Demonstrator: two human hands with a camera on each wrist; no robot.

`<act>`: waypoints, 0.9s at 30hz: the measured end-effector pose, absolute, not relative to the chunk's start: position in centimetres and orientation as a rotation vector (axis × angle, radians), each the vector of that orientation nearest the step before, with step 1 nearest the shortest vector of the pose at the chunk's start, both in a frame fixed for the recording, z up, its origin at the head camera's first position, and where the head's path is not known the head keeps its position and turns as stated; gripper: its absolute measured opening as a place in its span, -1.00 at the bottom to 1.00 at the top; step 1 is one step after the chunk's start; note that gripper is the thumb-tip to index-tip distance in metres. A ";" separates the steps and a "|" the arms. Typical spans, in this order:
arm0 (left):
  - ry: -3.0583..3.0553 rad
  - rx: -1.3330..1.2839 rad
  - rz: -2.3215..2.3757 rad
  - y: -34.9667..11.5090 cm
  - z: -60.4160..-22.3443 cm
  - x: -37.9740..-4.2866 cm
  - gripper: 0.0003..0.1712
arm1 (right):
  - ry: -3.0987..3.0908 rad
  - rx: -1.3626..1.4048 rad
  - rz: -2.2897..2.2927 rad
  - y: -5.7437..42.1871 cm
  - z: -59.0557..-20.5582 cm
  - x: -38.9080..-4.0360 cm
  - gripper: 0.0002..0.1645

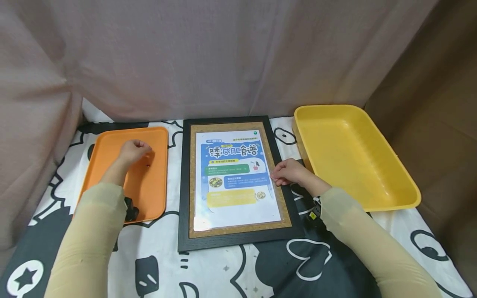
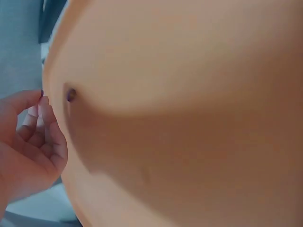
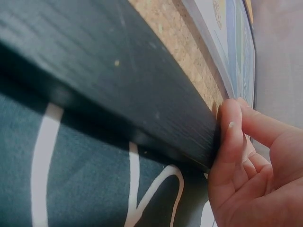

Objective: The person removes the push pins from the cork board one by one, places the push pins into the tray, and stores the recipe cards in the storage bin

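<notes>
Poster (image 1: 235, 180), glossy and printed in blue, green and yellow under large Chinese characters, lies flat on a cork board (image 1: 282, 207) inside a black wood-grain frame (image 1: 238, 239), with what looks like a green pushpin (image 1: 255, 132) at its top right corner. Its long axis runs away from the person, leaning slightly to one side. The right hand (image 1: 288, 171) is clearly the nearer: it reaches in over the frame's right side, thumb and forefinger together, pinching the poster's right edge about midway along, so the poster spreads to the left of those fingertips. The left hand (image 1: 132, 152) is well apart from the poster, which lies off to its right; it is raised over an orange tray (image 1: 154, 186), thumb and finger meeting on a small purple object (image 2: 41, 93), probably a pushpin, though little of it shows. Just beyond those fingertips, a tiny dark pin (image 2: 71, 95) sits on the tray, too blurred to tell its exact shape. To the right of the frame stands a deep yellow bin (image 1: 354, 157). Everything rests on a black-and-white cartoon-print cloth (image 1: 167, 248), with a greyish-brown curtain (image 1: 208, 58) behind.
</notes>
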State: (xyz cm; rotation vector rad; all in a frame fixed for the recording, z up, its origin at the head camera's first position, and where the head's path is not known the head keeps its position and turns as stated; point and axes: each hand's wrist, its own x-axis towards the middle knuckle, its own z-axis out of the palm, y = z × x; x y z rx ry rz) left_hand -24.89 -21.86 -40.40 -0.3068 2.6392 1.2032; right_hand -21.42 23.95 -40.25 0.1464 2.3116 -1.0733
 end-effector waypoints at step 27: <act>2.595 -0.340 1.229 -22.9 -40.3 -24.7 -0.61 | 2.317 0.151 -1.051 23.9 -40.3 -21.5 -0.74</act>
